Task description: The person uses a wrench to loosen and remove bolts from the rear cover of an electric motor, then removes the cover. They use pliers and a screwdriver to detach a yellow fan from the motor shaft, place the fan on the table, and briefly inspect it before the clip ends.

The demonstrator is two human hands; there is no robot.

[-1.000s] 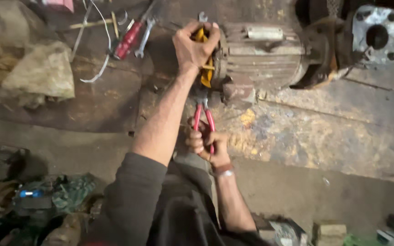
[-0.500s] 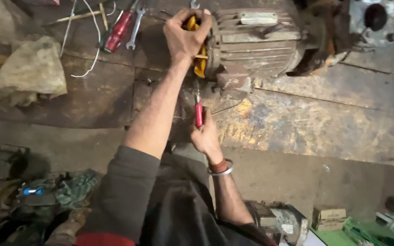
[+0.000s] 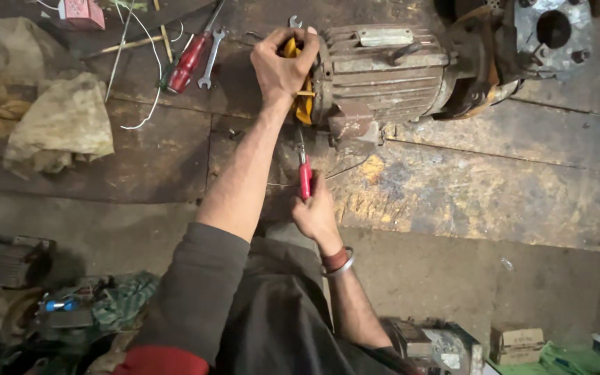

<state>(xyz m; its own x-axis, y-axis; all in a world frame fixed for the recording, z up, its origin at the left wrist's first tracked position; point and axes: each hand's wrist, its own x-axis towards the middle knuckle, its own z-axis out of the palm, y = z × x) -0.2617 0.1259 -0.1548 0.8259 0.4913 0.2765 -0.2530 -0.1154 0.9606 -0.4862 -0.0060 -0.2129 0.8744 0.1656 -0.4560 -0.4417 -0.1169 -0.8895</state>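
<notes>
While left hand (image 3: 280, 66) grips motor (image 3: 383, 69), right hand (image 3: 316, 212) holds pliers (image 3: 304, 173).

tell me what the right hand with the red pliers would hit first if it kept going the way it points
The right hand aims the red-handled pliers up toward the yellow end of the motor. That end, beside the left hand, likely comes first; depth is unclear.

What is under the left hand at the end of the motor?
The left hand covers a yellow fan at the end of the ribbed electric motor; fan blades show below the fingers. The fan's centre is hidden. The right hand holds red-handled pliers pointing toward it.
</notes>
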